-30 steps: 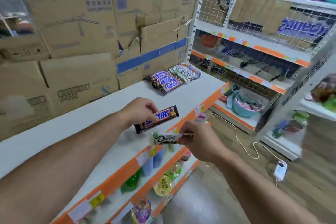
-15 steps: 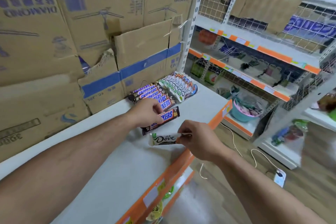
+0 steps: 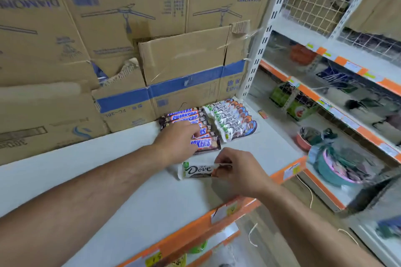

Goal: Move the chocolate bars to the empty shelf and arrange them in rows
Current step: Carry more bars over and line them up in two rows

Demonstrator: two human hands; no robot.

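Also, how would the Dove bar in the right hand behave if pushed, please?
Pinched at one end by the right hand, the Dove bar looks straight, so probably stiff. Being flat, it should slide rather than roll on the shelf.

White Dove bar (image 3: 198, 170), at six o'clock in view, reads "Dove". At twelve o'clock from it, a Snickers bar (image 3: 205, 143) shows "KERS". The Snickers row (image 3: 184, 115) behind reads "SNICKERS". At one o'clock, the Dove row (image 3: 233, 120) repeats "Dove". Boxes (image 3: 217, 6) behind carry "DIAMOND", upside down.
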